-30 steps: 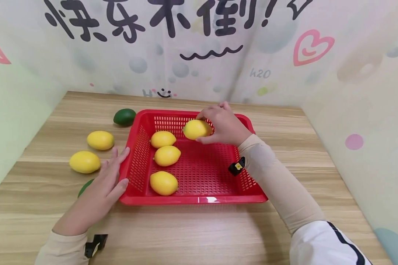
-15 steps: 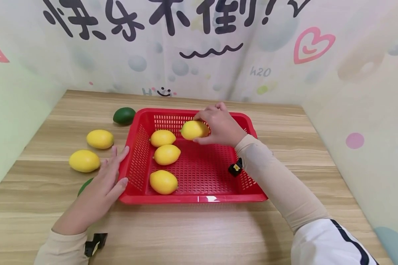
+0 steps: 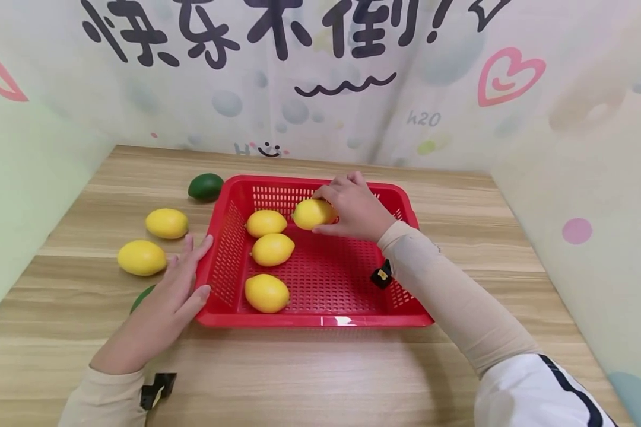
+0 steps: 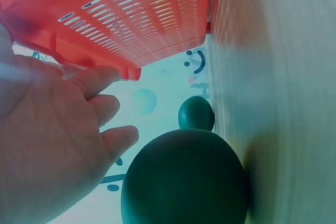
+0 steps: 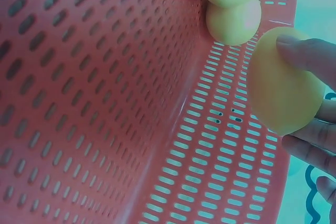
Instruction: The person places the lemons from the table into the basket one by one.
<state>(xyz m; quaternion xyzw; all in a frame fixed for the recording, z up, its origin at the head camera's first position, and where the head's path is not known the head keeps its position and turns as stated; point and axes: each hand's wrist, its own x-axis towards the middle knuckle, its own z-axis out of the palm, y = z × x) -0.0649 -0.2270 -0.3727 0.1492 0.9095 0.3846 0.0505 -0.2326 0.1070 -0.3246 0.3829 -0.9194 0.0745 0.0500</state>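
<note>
My right hand (image 3: 355, 207) holds a yellow lemon (image 3: 311, 214) between thumb and fingers, inside the far part of the red plastic basket (image 3: 320, 321). The right wrist view shows this lemon (image 5: 283, 85) beside the slotted basket wall, its floor stretching off to the left. Three more lemons lie along the basket's left side, among them a middle lemon (image 3: 273, 249) and a near lemon (image 3: 267, 293). With fingers extended, my left hand (image 3: 162, 305) rests against the basket's left rim. In the left wrist view its fingers (image 4: 118, 140) are straight, close to a large dark green fruit (image 4: 184, 182).
Left of the basket, two lemons lie on the wooden table (image 3: 320, 379), one of them a front lemon (image 3: 141, 258). A dark green fruit (image 3: 205, 187) sits by the basket's far left corner. Another green fruit (image 3: 140, 298) is partly hidden under my left hand. A printed backdrop (image 3: 299, 118) stands behind.
My right hand, still holding the lemon, has moved slightly left and lower in the basket. My left hand stays at the rim. The head view has shifted a little.
</note>
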